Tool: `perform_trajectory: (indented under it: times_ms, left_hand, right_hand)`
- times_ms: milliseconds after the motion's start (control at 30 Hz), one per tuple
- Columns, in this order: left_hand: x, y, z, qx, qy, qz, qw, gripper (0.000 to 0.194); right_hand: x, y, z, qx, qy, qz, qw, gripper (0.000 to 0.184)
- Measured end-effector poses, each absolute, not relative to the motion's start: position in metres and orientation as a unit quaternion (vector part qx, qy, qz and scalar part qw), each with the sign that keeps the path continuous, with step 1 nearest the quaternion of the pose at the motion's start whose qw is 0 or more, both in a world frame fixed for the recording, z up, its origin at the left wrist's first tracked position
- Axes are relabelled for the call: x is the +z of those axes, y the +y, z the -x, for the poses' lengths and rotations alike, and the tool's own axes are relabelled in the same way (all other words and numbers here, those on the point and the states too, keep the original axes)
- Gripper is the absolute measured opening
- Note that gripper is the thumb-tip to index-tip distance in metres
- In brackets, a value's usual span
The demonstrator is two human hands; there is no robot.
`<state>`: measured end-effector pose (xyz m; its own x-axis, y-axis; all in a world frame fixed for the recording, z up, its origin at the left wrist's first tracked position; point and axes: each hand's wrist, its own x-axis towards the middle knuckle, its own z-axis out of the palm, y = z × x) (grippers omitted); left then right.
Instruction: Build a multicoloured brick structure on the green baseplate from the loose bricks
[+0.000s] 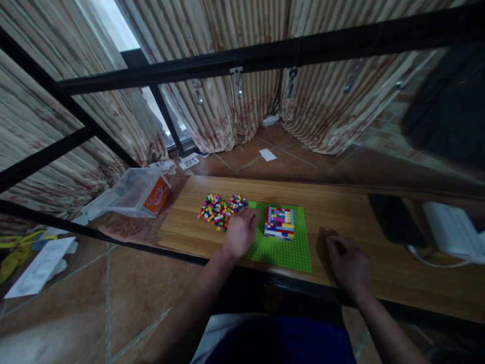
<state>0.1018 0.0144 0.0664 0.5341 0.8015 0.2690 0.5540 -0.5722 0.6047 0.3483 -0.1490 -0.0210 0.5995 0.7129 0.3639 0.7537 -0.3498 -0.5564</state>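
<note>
My left hand (241,233) is over the left edge of a green baseplate (288,259), just right of a loose pile of small colored toy bricks (214,210). Its fingers are drawn together and point toward the plate; anything between the fingertips is too small to make out. On the plate sits a low, square build of multicolored bricks (279,222), with rows in blue, red, yellow and white. To the right of the plate, my right hand (349,265) rests on the wooden table with its fingers curled in, and no object shows in it.
The long wooden table (337,207) also carries a dark phone (396,218) and a white device (450,230) with a cable at the right. A clear plastic box (134,189) with an orange label stands beyond its left end. Black metal bars (197,71) cross behind.
</note>
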Motion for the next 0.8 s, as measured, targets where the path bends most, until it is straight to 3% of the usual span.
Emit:
perform_trajectory:
  times_ms: [200, 500, 800]
  left_hand:
    - [0.076, 0.005, -0.145, 0.216, 0.319, -0.884, 0.263, 0.015]
    - [0.072, 0.010, -0.166, 0.098, 0.254, -0.948, 0.165, 0.025]
    - [0.071, 0.008, -0.168, 0.094, 0.271, -0.947, 0.148, 0.024]
  right_hand:
    - [-0.021, -0.149, -0.348, -0.035, -0.459, 0.810, 0.362, 0.048]
    - [-0.022, -0.148, -0.348, -0.032, -0.455, 0.809, 0.370, 0.043]
    - [-0.018, -0.147, -0.347, -0.030, -0.458, 0.804, 0.379, 0.042]
